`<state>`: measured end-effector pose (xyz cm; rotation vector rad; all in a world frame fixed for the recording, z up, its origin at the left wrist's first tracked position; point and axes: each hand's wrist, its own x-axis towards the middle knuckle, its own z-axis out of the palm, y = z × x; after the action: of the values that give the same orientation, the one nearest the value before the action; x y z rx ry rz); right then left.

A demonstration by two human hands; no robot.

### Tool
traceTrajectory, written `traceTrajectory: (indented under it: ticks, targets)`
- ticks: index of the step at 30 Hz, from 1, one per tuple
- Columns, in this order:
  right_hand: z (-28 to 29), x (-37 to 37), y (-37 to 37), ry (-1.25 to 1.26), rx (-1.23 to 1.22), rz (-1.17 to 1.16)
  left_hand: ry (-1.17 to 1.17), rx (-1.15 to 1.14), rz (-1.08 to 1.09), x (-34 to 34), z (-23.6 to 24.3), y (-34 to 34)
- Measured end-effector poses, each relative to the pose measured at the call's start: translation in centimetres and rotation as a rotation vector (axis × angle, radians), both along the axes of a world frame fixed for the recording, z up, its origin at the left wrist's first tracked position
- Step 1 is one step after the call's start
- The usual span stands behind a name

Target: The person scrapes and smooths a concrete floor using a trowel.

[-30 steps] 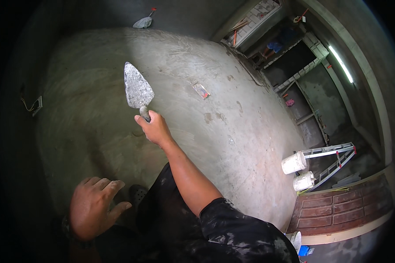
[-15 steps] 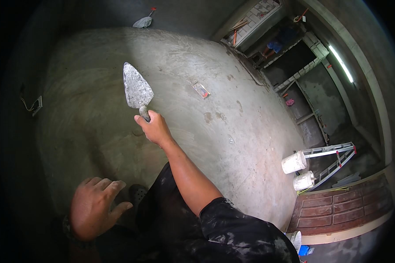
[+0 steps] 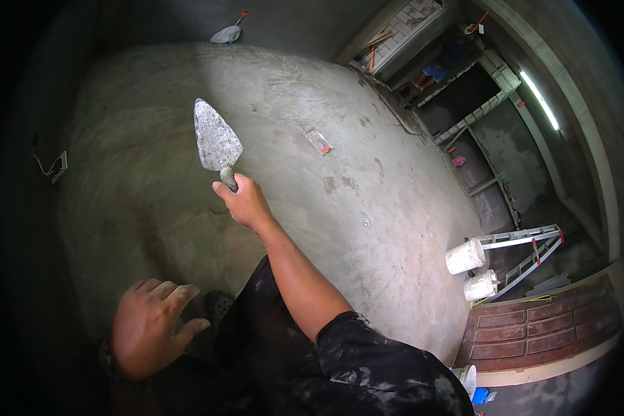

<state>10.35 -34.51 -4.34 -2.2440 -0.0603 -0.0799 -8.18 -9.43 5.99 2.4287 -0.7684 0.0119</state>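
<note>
My right hand (image 3: 244, 201) is wrapped round the handle of a pointed trowel (image 3: 217, 135). The trowel's leaf-shaped blade is coated with grey-white mortar and points away from me, above the grey concrete floor (image 3: 284, 111). Lower left, my left hand (image 3: 154, 326) hangs back-up with its thumb apart from the fingers. Nothing shows in it, though its palm is hidden. Beside it, a dark shoe with holes (image 3: 219, 305) is partly visible under my black clothing.
A flat rectangular object (image 3: 319, 142) with a reddish part lies on the floor ahead. Two white buckets (image 3: 464, 256) stand by an aluminium ladder (image 3: 527, 239) at right, near a brown panelled door (image 3: 541, 329). A grey bag (image 3: 226, 35) rests at the far wall; a person (image 3: 433, 73) is far right.
</note>
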Motion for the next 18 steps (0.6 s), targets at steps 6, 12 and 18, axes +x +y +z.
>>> traceTrajectory:
  ticks: [6,12,18]
  targets:
    - [0.18,0.0,-0.01,-0.004,-0.017,-0.002,-0.007,0.002,-0.001,0.01,0.34,-0.05]
    - [0.27,0.13,-0.03,0.004,-0.036,0.002,-0.005,0.002,-0.007,0.16,0.5,-0.1]
    - [0.54,0.09,-0.16,0.007,-0.044,0.005,0.005,0.004,-0.01,0.24,0.68,-0.29]
